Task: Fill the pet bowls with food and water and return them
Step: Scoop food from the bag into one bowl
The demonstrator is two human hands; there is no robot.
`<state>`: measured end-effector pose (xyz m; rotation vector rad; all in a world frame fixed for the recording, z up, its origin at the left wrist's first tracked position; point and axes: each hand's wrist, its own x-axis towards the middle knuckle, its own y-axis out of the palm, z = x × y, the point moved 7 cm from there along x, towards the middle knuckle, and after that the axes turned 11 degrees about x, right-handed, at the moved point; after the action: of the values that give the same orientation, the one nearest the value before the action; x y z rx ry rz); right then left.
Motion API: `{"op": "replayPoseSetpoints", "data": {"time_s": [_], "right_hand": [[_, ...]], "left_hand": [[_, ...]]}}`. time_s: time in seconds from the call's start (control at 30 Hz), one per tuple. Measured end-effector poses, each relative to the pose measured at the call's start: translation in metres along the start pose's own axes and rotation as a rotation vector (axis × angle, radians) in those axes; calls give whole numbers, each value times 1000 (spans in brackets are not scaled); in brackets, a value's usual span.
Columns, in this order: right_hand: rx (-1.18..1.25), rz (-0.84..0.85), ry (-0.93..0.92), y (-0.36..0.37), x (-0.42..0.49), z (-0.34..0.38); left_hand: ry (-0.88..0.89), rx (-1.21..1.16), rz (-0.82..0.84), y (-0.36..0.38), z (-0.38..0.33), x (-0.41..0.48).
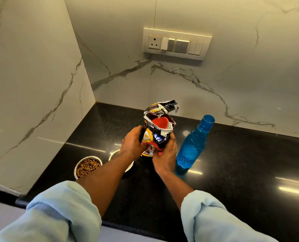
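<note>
An opened pet food bag (158, 135), black and red with a torn silver top, stands upright on the black counter (232, 165). A red scoop (160, 122) shows inside its mouth. My left hand (132, 142) grips the bag's left side and my right hand (165, 154) grips its lower right side. A steel bowl (87, 167) holding brown kibble sits at the left. A second steel bowl (114, 153) lies mostly hidden under my left forearm; its contents cannot be seen. A blue water bottle (194, 145) with its cap on stands just right of the bag.
Marble walls close the counter's back and left sides, forming a corner. A switch and socket panel (176, 43) is mounted on the back wall. The counter's front edge (141, 227) runs below my sleeves.
</note>
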<state>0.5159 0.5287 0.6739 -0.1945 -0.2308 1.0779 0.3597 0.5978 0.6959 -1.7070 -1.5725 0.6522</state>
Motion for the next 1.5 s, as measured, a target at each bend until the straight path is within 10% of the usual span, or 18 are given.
{"op": "replayPoseSetpoints", "data": {"time_s": [1.1, 1.5], "right_hand": [[13, -88, -45, 78, 155, -37], [-22, 147, 4, 58, 136, -18]], "left_hand": [[-43, 48, -150, 22, 10, 144], [-78, 341, 148, 22, 3, 108]]}}
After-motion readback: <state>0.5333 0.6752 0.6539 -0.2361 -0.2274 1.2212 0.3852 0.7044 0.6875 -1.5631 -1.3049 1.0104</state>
